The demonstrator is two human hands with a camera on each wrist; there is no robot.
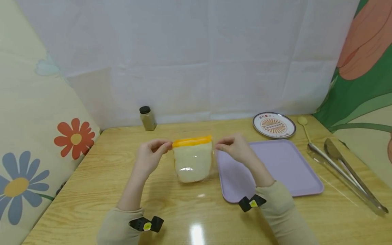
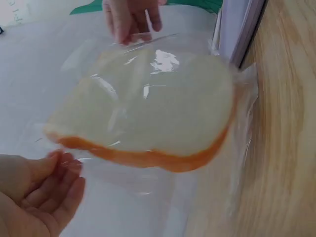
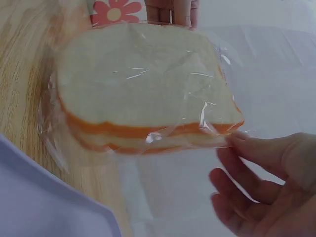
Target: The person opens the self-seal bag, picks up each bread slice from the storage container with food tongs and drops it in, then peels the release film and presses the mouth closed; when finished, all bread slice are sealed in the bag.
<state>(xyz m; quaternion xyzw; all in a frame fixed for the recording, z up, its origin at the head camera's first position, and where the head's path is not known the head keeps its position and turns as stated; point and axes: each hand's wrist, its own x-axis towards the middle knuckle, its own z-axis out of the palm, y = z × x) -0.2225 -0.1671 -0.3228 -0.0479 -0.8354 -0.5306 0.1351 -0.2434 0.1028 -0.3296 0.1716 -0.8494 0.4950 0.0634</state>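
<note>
Bread slices [image 1: 193, 161] with orange-brown crust sit inside a clear plastic bag [image 3: 49, 126], held upright over the middle of the table. The right wrist view shows two slices stacked together. My left hand [image 1: 149, 154] pinches the bag's upper left corner between thumb and fingers. At the opposite upper corner, my right hand [image 1: 237, 149] pinches the clear film, its other fingers loosely curled in the right wrist view. The bread hangs between both hands, just left of a lilac tray [image 1: 288, 163].
Behind the tray is a round patterned plate [image 1: 274, 125]. Metal tongs [image 1: 352, 173] and a long pale yellow spoon [image 1: 303, 121] lie at the right. A small jar [image 1: 148, 119] with a black lid stands at the back left. White cloth [image 1: 183, 68] hangs behind the wooden table [image 1: 101, 190].
</note>
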